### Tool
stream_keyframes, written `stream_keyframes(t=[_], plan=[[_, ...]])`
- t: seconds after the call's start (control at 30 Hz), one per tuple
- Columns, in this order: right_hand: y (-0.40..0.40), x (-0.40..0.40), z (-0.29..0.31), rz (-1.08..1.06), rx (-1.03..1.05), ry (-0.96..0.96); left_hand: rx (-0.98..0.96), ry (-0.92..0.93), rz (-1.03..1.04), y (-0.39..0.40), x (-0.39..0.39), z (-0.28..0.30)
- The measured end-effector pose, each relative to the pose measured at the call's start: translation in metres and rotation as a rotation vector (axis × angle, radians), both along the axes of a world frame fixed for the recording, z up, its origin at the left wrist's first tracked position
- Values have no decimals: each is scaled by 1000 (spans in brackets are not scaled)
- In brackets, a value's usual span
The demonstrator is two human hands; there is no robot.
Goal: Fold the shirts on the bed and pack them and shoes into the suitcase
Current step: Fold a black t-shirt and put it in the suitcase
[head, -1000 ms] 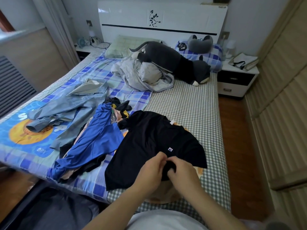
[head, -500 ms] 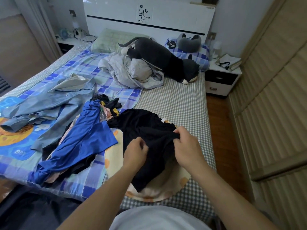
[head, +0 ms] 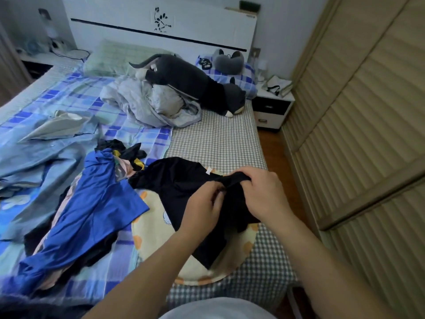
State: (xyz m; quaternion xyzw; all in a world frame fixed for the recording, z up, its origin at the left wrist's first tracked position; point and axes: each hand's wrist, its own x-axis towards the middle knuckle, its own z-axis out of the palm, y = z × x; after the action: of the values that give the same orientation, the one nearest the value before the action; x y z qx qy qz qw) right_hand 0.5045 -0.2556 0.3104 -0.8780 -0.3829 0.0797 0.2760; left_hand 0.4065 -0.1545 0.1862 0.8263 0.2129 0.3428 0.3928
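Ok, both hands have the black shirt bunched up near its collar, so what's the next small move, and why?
Probably draw the hands apart to spread the black shirt flat. The left hand and right hand pinch gathered cloth close together, and the shirt lies crumpled across the round cushion, not yet squared for a fold.

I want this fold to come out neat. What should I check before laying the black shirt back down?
1. Left hand grips the black shirt: ok.
2. Right hand grip on the bunched fabric: ok.
3. Shirt spread flat: not ok, it is gathered between the hands.
4. Blue garment apart from the shirt: cannot tell, edges meet.
5. Round cushion beneath as folding surface: ok.
6. Suitcase within reach: cannot tell, not in view.
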Motion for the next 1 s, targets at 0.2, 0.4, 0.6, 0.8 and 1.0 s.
stream_keyframes(t=[0.2, 0.4, 0.6, 0.8, 1.0], plan=[[0, -16, 16, -143, 381, 356, -139, 336, 77, 11, -3, -25], [-13, -23, 29, -379, 713, 519, -408, 611, 427, 67, -50, -73], [-71, -6, 14, -736, 840, 457, -489, 687, 731, 146, -127, -88], [-83, -39, -19, -767, 606, 573, -458, 606, 6, 61, -110, -95], [-54, -78, -26, -440, 361, 519, -393, 273, -308, -43, -66, -43]])
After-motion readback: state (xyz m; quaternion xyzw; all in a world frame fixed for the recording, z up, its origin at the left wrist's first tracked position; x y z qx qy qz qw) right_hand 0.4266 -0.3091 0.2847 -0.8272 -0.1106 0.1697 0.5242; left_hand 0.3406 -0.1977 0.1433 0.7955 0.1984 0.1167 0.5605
